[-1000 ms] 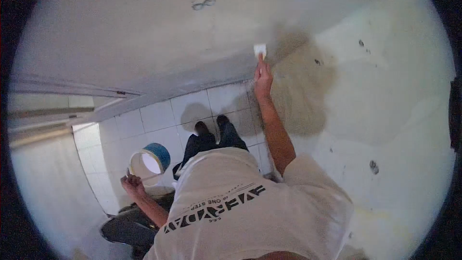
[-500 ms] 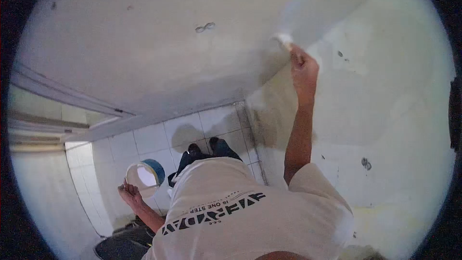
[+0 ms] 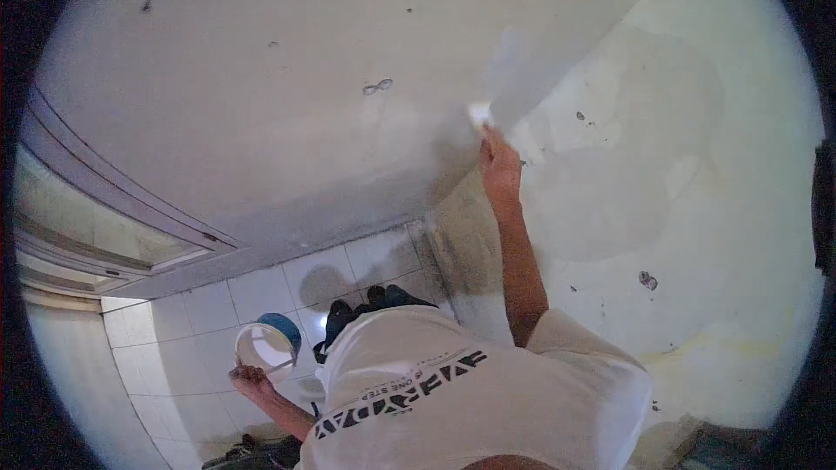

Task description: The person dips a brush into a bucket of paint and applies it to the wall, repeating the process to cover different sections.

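Observation:
My right hand (image 3: 501, 164) is raised to the wall corner, fingers closed around a paintbrush (image 3: 481, 114) whose handle is mostly hidden in the grip. Its white, slightly blurred tip is at the left wall (image 3: 305, 122), close to the seam with the right wall (image 3: 723, 235). Wet-looking streaks show just above it. Low on the left, my left hand (image 3: 251, 379) grips the rim of a bucket (image 3: 279, 332) with a blue outside. White shows inside the bucket, which hangs tilted over the floor.
White floor tiles (image 3: 205, 313) lie below, with my dark shoes (image 3: 376, 294) near the corner. A framed opening (image 3: 131, 218) is in the wall at the left. Dark items (image 3: 252, 453) lie at the bottom left. Both walls carry small chipped marks (image 3: 648, 280) and damp patches.
The view has shifted, so the wall marks sit lower. My right hand and the paintbrush have moved left along the wall. My left hand still holds the bucket.

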`<state>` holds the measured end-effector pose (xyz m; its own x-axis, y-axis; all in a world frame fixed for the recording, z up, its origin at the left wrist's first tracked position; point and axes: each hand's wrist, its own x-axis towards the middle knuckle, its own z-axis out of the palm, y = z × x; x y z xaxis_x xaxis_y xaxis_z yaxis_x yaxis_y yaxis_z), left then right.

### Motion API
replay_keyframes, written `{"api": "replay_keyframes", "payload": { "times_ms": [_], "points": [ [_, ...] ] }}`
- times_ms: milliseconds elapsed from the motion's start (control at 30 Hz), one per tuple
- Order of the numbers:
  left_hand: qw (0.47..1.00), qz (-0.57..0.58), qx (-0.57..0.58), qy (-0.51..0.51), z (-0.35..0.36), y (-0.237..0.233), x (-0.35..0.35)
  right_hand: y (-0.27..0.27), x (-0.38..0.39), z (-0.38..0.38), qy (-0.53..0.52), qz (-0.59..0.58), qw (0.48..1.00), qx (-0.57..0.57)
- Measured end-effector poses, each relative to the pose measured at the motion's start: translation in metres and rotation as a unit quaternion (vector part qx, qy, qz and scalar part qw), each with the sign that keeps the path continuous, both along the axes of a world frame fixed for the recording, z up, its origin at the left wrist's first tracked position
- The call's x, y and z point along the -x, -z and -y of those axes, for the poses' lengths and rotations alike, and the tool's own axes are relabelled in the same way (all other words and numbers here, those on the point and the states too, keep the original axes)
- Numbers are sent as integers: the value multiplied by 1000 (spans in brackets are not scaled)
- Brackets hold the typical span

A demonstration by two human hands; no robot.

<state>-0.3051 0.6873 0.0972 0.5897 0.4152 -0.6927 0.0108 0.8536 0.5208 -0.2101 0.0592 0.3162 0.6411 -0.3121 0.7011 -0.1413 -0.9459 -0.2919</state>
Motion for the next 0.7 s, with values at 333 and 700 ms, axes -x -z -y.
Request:
{"api": "replay_keyframes", "payload": {
  "times_ms": [333, 700],
  "points": [
    [989, -58, -125, 49, -18, 44, -3, -161, 18, -20, 35, 163, 984, -68],
    [986, -91, -139, -5, -21, 29, 5, -145, 0, -5, 143, 8, 977, -158]
  ]
}}
